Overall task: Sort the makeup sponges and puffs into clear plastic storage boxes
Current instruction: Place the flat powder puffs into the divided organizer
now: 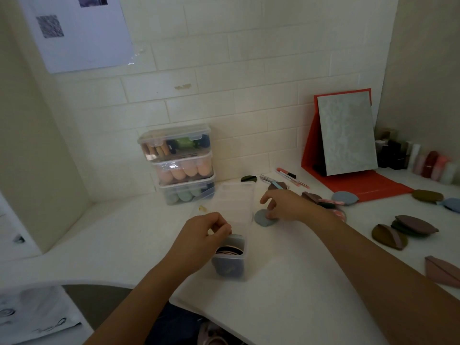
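Note:
An open clear plastic box (230, 260) stands on the white counter in front of me with several round puffs on edge inside; its lid (235, 202) is tipped back. My left hand (201, 239) grips the box's near-left rim with curled fingers. My right hand (283, 204) reaches past the box, fingertips pressing down on a flat blue-grey round puff (262, 220) lying on the counter. More puffs lie to the right: blue (344, 197), olive (427, 196), a brown-green pile (413, 226), an olive-mauve one (388, 236) and a mauve one (443, 271).
Three closed clear boxes (183, 165) full of sponges are stacked against the tiled wall. A red folding mirror stand (348, 155) sits at the back right, with bottles (423, 160) beside it. Pens (291, 178) lie behind the puffs. The counter's front edge curves in near my body.

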A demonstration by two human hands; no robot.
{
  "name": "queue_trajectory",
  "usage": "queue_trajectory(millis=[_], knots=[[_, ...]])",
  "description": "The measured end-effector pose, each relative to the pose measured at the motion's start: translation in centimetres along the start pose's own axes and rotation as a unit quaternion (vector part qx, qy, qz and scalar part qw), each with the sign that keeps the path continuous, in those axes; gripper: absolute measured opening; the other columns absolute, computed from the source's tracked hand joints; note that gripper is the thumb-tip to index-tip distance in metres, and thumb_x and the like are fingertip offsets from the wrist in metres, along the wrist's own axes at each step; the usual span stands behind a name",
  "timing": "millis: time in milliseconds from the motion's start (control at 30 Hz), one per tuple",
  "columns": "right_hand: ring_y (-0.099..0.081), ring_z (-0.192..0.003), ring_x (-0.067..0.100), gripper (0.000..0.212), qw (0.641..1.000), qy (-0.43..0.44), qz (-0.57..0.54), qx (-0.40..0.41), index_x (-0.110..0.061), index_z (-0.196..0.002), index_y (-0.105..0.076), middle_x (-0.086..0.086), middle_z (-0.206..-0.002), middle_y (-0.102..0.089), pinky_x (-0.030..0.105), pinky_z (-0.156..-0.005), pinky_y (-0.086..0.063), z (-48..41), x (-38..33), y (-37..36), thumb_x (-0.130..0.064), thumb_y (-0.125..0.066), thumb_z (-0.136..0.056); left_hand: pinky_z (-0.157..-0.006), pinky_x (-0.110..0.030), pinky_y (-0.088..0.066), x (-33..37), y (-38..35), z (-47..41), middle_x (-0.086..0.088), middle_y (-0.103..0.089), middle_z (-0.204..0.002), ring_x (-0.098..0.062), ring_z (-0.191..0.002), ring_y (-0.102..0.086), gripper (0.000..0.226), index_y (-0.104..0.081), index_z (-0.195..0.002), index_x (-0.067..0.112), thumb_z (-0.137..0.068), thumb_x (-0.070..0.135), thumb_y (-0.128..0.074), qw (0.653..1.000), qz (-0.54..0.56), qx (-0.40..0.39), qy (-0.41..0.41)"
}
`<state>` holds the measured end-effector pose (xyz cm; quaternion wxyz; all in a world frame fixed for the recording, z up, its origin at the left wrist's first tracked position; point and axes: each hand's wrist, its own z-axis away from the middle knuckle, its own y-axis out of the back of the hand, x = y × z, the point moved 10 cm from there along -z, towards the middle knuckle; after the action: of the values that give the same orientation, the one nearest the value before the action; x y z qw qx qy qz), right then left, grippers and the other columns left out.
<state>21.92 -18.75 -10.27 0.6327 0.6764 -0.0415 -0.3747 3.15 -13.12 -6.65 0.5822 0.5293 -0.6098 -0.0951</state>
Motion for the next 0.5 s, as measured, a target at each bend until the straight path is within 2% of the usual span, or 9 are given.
queue_trajectory(millis=[167, 333, 433, 500], knots=[[-0.053, -0.093, 0.015, 0.035, 0.999, -0.008, -0.022, -0.026, -0.021, -0.115, -0.052, 0.002, -0.109, -0.054, 0.027, -0.08, -0.048, 0.1, -0.1, -0.1, -0.012, -0.066, -0.084, -0.067, -0.014, -0.042, 0.0, 0.0, 0.0, 0.009, -0.063, -0.079, -0.006, -0.077, -0.058, 0.02, -0.057, -0.073, 0.03, -0.092, 0.023, -0.052, 1.0, -0.001, 0.001, 0.005], [-0.059, -0.088, 0.019, 0.033, 0.998, 0.024, -0.048, 0.028, -0.027, -0.094, -0.054, 0.002, -0.097, -0.057, 0.029, -0.073, -0.048, 0.3, -0.7, 2.8, -0.01, -0.073, -0.075, -0.068, -0.014, -0.043, -0.1, 0.0, 0.0, 0.009, -0.063, -0.079, -0.007, -0.078, -0.058, 0.019, -0.059, -0.076, 0.028, -0.092, 0.024, -0.051, 1.0, 0.001, -0.001, 0.009], [-0.059, -0.074, 0.019, 0.022, 0.993, 0.029, -0.105, 0.053, -0.021, -0.094, -0.057, 0.003, -0.087, -0.054, 0.02, -0.056, -0.047, 1.1, -1.5, 5.0, -0.001, -0.06, -0.085, -0.065, -0.015, -0.039, -0.1, 0.0, 0.0, 0.009, -0.061, -0.076, -0.007, -0.074, -0.056, 0.02, -0.057, -0.073, 0.027, -0.092, 0.026, -0.051, 1.0, -0.002, 0.001, 0.013], [-0.053, -0.059, 0.019, 0.019, 0.989, 0.038, -0.123, 0.078, -0.02, -0.092, -0.057, 0.006, -0.081, -0.055, 0.024, -0.046, -0.042, 2.0, -2.3, 6.5, -0.002, -0.051, -0.089, -0.061, -0.017, -0.036, -0.2, 0.1, 0.0, 0.008, -0.058, -0.071, -0.006, -0.068, -0.052, 0.024, -0.054, -0.068, 0.025, -0.092, 0.028, -0.052, 1.0, -0.004, 0.008, 0.017]])
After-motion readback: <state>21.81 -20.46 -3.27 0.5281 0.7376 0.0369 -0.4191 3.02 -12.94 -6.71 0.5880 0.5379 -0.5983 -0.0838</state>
